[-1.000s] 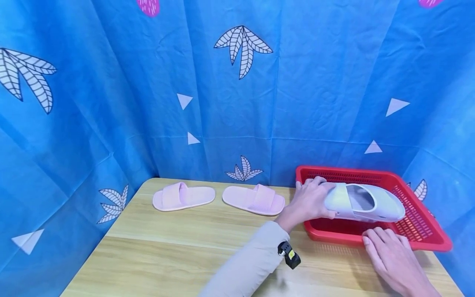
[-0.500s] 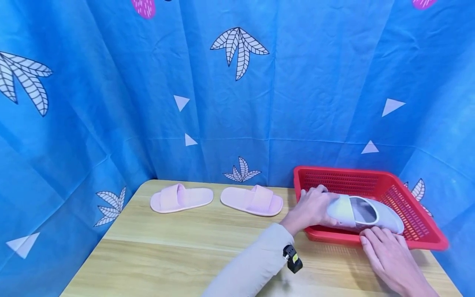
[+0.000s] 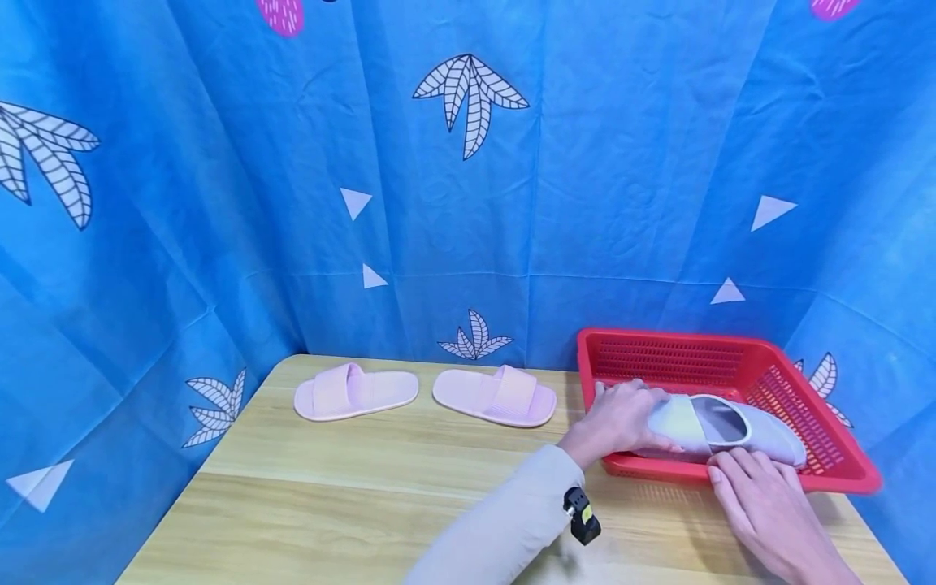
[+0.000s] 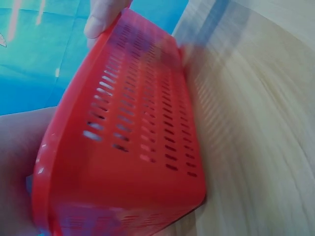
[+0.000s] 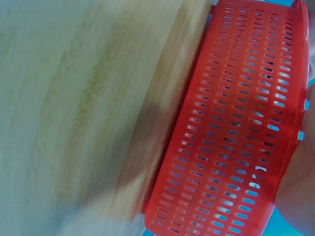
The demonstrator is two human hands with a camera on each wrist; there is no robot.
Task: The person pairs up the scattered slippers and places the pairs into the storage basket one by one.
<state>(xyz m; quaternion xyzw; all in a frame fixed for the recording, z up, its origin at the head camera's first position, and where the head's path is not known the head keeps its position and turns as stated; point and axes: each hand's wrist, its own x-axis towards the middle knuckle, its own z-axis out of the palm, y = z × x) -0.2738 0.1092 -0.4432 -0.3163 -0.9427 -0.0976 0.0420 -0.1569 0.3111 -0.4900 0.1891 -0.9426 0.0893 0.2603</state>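
Basket [image 3: 658, 469], one, red and slotted, sits on one wooden table [image 3: 351, 496]. Inside it lies one visible white shoe [image 3: 683, 422], grasped at the basket's left end by the left hand [image 3: 624, 418], thumb on the near side. The right hand [image 3: 764, 496] has its fingers hooked over the basket's near rim. Two pink slippers [image 3: 515, 394] lie left of the basket; one blue leaf-printed curtain [image 3: 607, 179] hangs behind it.

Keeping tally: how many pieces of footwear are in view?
3: a pink slide leftmost on the table, another nearer the red basket, a pale clog inside. More may be hidden there.
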